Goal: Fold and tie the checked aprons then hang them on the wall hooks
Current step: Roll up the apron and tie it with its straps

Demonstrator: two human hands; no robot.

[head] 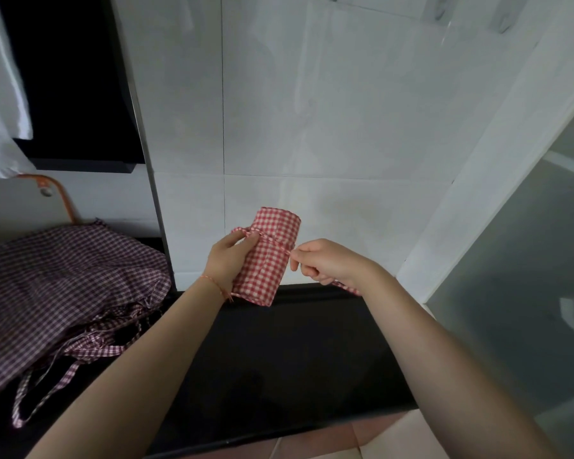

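A red-and-white checked apron [272, 256], folded into a narrow bundle, is held upright in front of the white tiled wall. My left hand [227, 260] grips the bundle from its left side, thumb on the strap that crosses it. My right hand [325, 261] pinches that red checked strap [280, 244] at the bundle's right edge; the strap's loose end trails under my right wrist. A dark purple checked apron [63, 286] lies crumpled on the black counter [279, 352] at the left, its ties dangling toward the front edge. Metal wall hooks [502, 23] show at the top right.
A black cabinet or hood [73, 81] hangs at the upper left beside a white cloth [0, 94]. A board with an orange rim [40, 200] leans behind the purple apron. A frosted glass panel [527, 260] stands to the right.
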